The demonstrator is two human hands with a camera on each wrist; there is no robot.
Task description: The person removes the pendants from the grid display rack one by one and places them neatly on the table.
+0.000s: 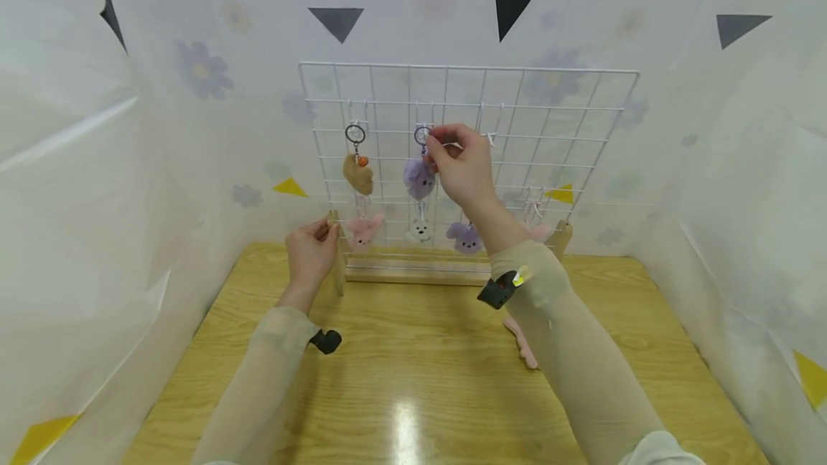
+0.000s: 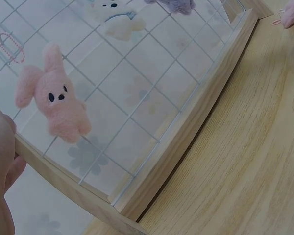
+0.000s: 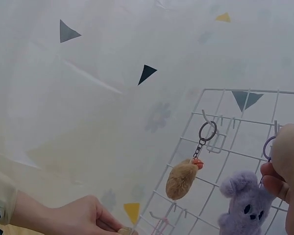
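Observation:
My right hand [image 1: 464, 167] pinches the ring of a purple plush keychain [image 1: 418, 179] at a hook in the grid's upper row. In the right wrist view the purple keychain [image 3: 245, 208] hangs below the fingertips; the hand hides part of the ring. My left hand [image 1: 309, 255] grips the top of the left wooden post [image 1: 340, 268] of the white wire grid rack [image 1: 543, 69]. A brown plush keychain [image 1: 358, 175] with an orange bead hangs left of the purple one. Below hang a pink rabbit plush [image 2: 63, 105], a white bear plush [image 1: 421, 230] and another purple plush [image 1: 466, 239].
Behind my right forearm, another pink plush [image 1: 538, 230] hangs low on the grid, partly hidden. A long pink plush piece [image 1: 520, 343] lies on the wooden table [image 1: 413, 357] beside that forearm. White hooks [image 1: 489, 136] hang at the upper right. A pale patterned curtain [image 1: 245, 56] surrounds the table.

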